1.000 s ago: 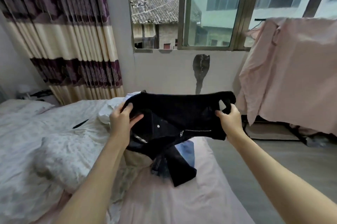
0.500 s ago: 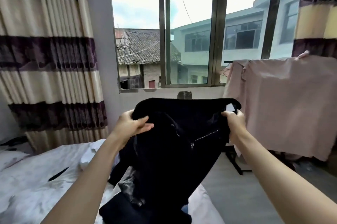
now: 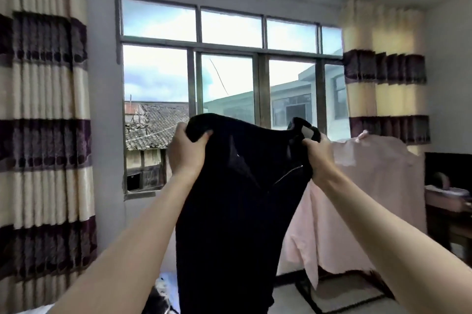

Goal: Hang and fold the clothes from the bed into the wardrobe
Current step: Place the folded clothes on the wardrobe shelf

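Both hands hold a black garment (image 3: 229, 211) up in front of the window (image 3: 224, 99). The left hand (image 3: 185, 153) has its grip clamped on the top left corner, thumb over the front of the cloth and fingers curled behind the bunched edge. The right hand (image 3: 318, 155) has its grip clamped on the top right corner, fingers curled into the fabric just under a loop with a pale patch. Between the two grips the top edge sags slightly; below them the garment hangs straight down and runs out of view at the bottom. A zipper (image 3: 287, 173) runs slantwise just below and inward of the right grip. Behind the right grip a pink cloth (image 3: 370, 198) hangs draped. Striped curtains (image 3: 43, 135) flank the window on both sides.
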A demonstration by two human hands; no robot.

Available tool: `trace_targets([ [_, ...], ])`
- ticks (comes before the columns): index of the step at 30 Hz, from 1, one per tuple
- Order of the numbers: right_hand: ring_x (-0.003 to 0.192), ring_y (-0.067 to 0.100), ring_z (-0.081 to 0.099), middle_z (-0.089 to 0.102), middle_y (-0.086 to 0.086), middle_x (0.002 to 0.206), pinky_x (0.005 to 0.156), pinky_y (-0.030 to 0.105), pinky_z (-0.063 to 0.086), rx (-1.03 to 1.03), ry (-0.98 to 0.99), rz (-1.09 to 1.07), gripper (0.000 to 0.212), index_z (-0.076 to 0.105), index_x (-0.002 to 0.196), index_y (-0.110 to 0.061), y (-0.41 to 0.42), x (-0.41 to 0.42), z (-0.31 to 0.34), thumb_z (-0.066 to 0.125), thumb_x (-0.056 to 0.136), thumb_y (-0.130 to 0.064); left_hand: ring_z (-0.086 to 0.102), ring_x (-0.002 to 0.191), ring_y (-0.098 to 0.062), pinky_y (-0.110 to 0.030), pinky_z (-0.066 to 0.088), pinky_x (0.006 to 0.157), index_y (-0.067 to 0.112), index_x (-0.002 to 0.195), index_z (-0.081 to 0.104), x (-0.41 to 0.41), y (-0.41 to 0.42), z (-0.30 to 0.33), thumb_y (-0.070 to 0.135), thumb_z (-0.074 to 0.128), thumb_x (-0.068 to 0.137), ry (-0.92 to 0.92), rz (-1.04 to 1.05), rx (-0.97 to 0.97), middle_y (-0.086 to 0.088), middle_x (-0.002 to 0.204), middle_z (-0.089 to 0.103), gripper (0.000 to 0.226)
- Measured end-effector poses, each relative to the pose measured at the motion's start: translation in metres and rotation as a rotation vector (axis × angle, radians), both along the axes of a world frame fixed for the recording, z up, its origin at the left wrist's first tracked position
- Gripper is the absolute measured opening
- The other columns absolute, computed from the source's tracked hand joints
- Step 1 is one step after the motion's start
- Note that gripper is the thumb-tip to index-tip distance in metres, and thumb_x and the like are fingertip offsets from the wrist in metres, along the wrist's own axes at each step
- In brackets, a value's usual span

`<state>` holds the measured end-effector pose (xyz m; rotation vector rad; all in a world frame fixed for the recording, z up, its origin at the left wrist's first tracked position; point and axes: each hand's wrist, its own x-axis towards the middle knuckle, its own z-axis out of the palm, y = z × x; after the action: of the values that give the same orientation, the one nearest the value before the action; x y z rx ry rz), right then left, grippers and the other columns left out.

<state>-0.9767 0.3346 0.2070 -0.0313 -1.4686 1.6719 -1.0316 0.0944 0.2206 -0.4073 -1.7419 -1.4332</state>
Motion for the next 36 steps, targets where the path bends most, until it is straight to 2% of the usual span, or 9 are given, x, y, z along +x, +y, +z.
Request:
trace_targets([
  [7,0.057,0.019,0.062,0.063,0.008,0.071,0.047,0.026,0.049,0.1,0.11,0.113,0.011,0.056,0.093,-0.011,0.005,0.033,0.093,0.057,0.084,-0.004,0.062,0.08,-0.017,-0.027,0.05,0.071,0.015,0.094,0.06,-0.008,0.012,0.066,0.026,0.077,0.077,0.006,-0.328,0.202,-0.001,0.09,0.066,0.027],
  [12,0.075,0.023,0.064,0.063,0.011,0.093,0.055,0.029,0.052,0.309,-0.227,0.122,0.04,0.05,0.116,-0.014,0.024,0.036,0.032,0.056,0.082,0.007,0.065,0.071,-0.002,-0.013,0.047,0.058,0.018,0.087,0.064,-0.012,0.018,-0.015,0.017,0.079,0.075,-0.145,-0.504,-0.069,0.006,0.084,0.068,0.019],
  [15,0.09,0.029,0.065,0.067,0.011,0.104,0.077,0.041,0.056,0.417,-0.37,0.214,0.045,0.059,0.114,-0.016,0.031,0.04,-0.018,0.054,0.08,0.013,0.068,0.079,-0.008,-0.016,0.049,0.062,0.019,0.089,0.068,-0.007,0.027,-0.076,0.017,0.08,0.074,-0.284,-0.624,-0.099,0.005,0.084,0.072,0.019],
  [17,0.087,0.025,0.067,0.069,0.009,0.103,0.077,0.038,0.057,0.431,-0.441,0.348,0.045,0.063,0.108,-0.018,0.032,0.044,-0.044,0.052,0.08,0.015,0.067,0.079,-0.01,-0.013,0.049,0.06,0.02,0.086,0.069,-0.002,0.032,-0.109,0.017,0.081,0.072,-0.324,-0.654,-0.087,0.007,0.08,0.072,0.018],
  [21,0.086,0.023,0.066,0.068,0.009,0.104,0.076,0.034,0.056,0.483,-0.601,0.481,0.044,0.064,0.111,-0.017,0.026,0.056,-0.083,0.053,0.082,0.014,0.059,0.104,-0.005,-0.014,0.048,0.081,0.027,0.089,0.068,0.01,0.04,-0.163,0.014,0.081,0.069,-0.35,-0.725,-0.111,0.011,0.119,0.06,0.027],
  [24,0.092,0.018,0.064,0.068,0.004,0.105,0.094,0.035,0.05,0.527,-0.645,0.513,0.032,0.063,0.112,-0.014,0.018,0.059,-0.107,0.062,0.084,0.001,0.051,0.115,0.002,-0.02,0.042,0.094,0.025,0.075,0.069,0.018,0.046,-0.189,0.009,0.08,0.07,-0.343,-0.823,-0.203,0.02,0.132,0.048,0.02],
  [30,0.096,0.011,0.065,0.07,0.0,0.105,0.092,0.026,0.05,0.574,-0.662,0.476,0.022,0.066,0.108,-0.018,0.01,0.071,-0.139,0.067,0.086,-0.019,0.057,0.068,0.001,-0.013,0.044,0.068,0.032,0.068,0.061,0.031,0.062,-0.205,0.015,0.084,0.068,-0.254,-0.844,-0.285,0.015,0.068,0.062,0.028],
  [33,0.108,0.005,0.061,0.065,-0.007,0.118,0.096,0.024,0.046,0.633,-0.593,0.375,0.034,0.056,0.122,-0.032,0.017,0.087,-0.155,0.06,0.089,-0.04,0.057,0.066,0.003,-0.012,0.044,0.063,0.028,0.073,0.056,0.03,0.069,-0.212,0.023,0.084,0.068,-0.295,-0.741,-0.293,0.01,0.07,0.061,0.029],
  [36,0.125,-0.014,0.036,0.039,-0.028,0.138,0.097,0.011,0.032,0.742,-0.589,0.297,0.067,0.034,0.129,-0.057,0.034,0.105,-0.181,0.064,0.069,-0.058,0.057,0.072,-0.002,-0.014,0.047,0.064,0.025,0.088,0.045,0.023,0.069,-0.215,0.024,0.083,0.069,-0.407,-0.611,-0.187,0.004,0.083,0.056,0.043],
])
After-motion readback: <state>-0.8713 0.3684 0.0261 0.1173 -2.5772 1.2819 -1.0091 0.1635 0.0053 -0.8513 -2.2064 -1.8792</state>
